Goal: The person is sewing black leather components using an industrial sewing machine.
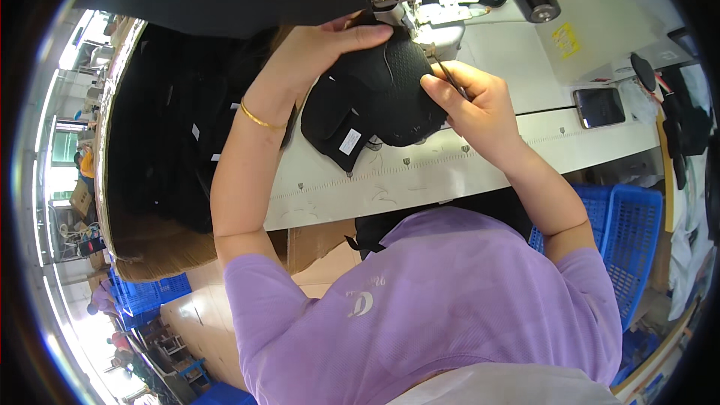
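Note:
A black padded fabric piece (pixel 409 94) with a rounded edge and mesh texture lies under the head of a sewing machine (pixel 416 0). On its left, my left hand (pixel 337 39) grips it, the thumb stretched along the top and the other fingers partly hidden. My right hand (pixel 476 101) is closed around thin dark tweezers (pixel 452 81), their tips by the fabric's right edge near the lit needle area. Another black section with a white label (pixel 350 141) hangs toward me; whether it is joined to the first cannot be told.
Black fabric pieces (pixel 176 127) are heaped at the left, on brown cardboard. A phone (pixel 599 107) lies on the white machine table (pixel 525 139), right of my hand. Blue plastic crates (pixel 634 244) stand at the right below the table, and another blue crate (pixel 154 296) at lower left.

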A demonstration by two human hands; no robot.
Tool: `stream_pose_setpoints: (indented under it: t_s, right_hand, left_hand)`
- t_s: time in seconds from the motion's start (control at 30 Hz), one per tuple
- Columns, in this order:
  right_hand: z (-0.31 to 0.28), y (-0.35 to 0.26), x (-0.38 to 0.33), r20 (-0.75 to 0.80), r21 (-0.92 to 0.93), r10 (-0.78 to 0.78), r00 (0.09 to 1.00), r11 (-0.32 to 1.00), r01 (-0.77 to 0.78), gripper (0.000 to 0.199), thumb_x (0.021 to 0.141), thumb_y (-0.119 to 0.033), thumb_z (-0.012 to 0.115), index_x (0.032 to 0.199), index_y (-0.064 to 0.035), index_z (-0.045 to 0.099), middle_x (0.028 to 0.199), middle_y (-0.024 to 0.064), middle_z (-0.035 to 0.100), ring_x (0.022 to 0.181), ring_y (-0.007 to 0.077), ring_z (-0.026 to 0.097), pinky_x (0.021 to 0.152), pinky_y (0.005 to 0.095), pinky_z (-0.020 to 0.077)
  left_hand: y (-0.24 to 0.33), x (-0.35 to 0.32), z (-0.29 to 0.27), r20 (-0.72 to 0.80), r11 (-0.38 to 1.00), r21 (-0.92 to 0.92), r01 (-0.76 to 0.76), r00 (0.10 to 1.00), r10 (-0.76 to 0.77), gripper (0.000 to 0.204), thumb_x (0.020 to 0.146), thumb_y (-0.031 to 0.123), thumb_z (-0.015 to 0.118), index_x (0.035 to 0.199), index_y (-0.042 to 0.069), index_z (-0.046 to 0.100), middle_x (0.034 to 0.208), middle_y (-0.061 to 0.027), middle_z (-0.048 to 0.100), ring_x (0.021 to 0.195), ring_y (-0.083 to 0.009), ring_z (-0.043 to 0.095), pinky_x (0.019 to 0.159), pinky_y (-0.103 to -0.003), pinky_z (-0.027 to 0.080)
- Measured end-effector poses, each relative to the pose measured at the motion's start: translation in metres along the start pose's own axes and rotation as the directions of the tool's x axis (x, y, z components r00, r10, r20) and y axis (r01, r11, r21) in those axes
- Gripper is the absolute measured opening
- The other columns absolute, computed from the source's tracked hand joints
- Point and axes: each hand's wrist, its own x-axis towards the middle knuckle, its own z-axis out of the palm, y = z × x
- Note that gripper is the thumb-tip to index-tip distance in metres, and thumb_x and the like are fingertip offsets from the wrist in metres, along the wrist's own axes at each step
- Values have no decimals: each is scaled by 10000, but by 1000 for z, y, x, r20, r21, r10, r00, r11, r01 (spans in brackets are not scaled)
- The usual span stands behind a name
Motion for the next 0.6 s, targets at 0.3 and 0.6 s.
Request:
stream_pose_setpoints:
  t_s: [0.3, 0.6]
  right_hand:
    - [9, 3, -6, -77, -53, -167, 983, 985, 164, 252, 954, -190, 593, 782, -6, 599, 581, 45, 590, 513, 79, 555, 482, 243, 402]
    - [18, 4, -8, -38, 48, -201, 979, 978, 203, 252, 951, -152, 563, 746, -7, 569, 554, 51, 572, 475, 109, 552, 464, 257, 406]
  left_hand:
    - [-17, 41, -35, -118, 998, -3, -61, 991, 60, 204, 867, 6, 624, 1062, -46, 655, 1061, -141, 671, 968, -220, 637, 869, -349, 555]
    - [-23, 12, -6, -312, 768, 501, -398, 745, 590, 425, 945, 343, 589, 1111, -45, 638, 1102, -142, 651, 984, -285, 628, 897, -395, 481]
